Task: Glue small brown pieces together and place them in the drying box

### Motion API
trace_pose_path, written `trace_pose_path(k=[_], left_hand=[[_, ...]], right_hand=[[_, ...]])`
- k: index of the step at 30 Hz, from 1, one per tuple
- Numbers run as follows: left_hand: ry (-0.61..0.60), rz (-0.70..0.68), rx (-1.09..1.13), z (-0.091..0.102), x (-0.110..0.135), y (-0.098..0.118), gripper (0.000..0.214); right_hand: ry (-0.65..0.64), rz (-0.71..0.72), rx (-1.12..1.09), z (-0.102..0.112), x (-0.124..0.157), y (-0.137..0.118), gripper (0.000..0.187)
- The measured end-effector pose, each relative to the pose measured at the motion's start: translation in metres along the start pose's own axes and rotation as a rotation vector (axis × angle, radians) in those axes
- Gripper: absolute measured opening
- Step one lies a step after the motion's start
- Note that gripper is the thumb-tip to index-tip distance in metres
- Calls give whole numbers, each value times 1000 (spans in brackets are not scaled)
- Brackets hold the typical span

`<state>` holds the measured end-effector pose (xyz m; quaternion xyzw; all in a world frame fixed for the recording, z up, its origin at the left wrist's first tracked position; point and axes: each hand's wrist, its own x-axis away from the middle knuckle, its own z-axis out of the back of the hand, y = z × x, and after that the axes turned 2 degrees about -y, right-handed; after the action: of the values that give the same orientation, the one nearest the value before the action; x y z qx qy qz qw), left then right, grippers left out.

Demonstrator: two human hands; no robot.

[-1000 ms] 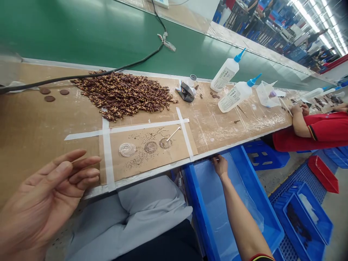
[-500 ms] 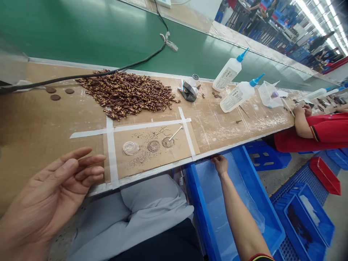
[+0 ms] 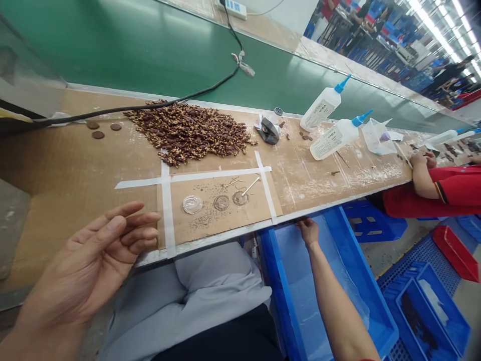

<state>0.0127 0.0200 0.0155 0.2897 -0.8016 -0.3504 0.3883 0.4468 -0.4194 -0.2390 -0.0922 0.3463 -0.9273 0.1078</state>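
Observation:
My left hand [image 3: 101,258] hovers palm up over the near left of the bench, its fingers loosely curved and holding nothing. To its right lies a taped cardboard sheet [image 3: 221,218] with a clear round disc [image 3: 192,204] and two dark-speckled round discs [image 3: 221,202] [image 3: 240,197]. A white cotton swab [image 3: 251,186] rests on the rightmost disc. My right hand [image 3: 309,231] is down at the bench's front edge, over the near end of a blue bin [image 3: 276,301] lined with clear plastic. Its fingers are bunched; their tips and anything in them are hidden.
Behind the sheet is a heap of small dark-red and yellow pieces [image 3: 195,133]. Two blue-tipped bottles [image 3: 321,109] [image 3: 336,139] stand to the right, near a clear tub [image 3: 376,138]. A black cable [image 3: 150,105] crosses the back. A co-worker in red [image 3: 451,188] sits at right.
The view has shifted, so the bench things appear slightly farther right. Both hands keep nearly the same pose. The discs and swab stay in place on the sheet.

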Motion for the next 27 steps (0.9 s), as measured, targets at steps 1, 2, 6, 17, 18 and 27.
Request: trace_pose_path(k=[1, 2, 6, 17, 18, 27], left_hand=[[-1, 2, 6, 0, 0, 0, 23], [-2, 1, 13, 1, -1, 0, 23], [-33, 2, 42, 3, -1, -1, 25], [-157, 48, 128, 6, 5, -1, 39], [-154, 49, 127, 6, 5, -1, 38], [-134, -31, 11, 26, 47, -18, 42]], right_hand=[[-10, -17, -21, 1, 2, -4, 32], [-17, -36, -45, 3, 5, -9, 33], [60, -39, -120, 15, 22, -37, 36], [574, 368, -320, 81, 83, -238, 43], [463, 449, -307, 76, 83, -268, 41], [-99, 752, 9, -29, -3, -443, 19]])
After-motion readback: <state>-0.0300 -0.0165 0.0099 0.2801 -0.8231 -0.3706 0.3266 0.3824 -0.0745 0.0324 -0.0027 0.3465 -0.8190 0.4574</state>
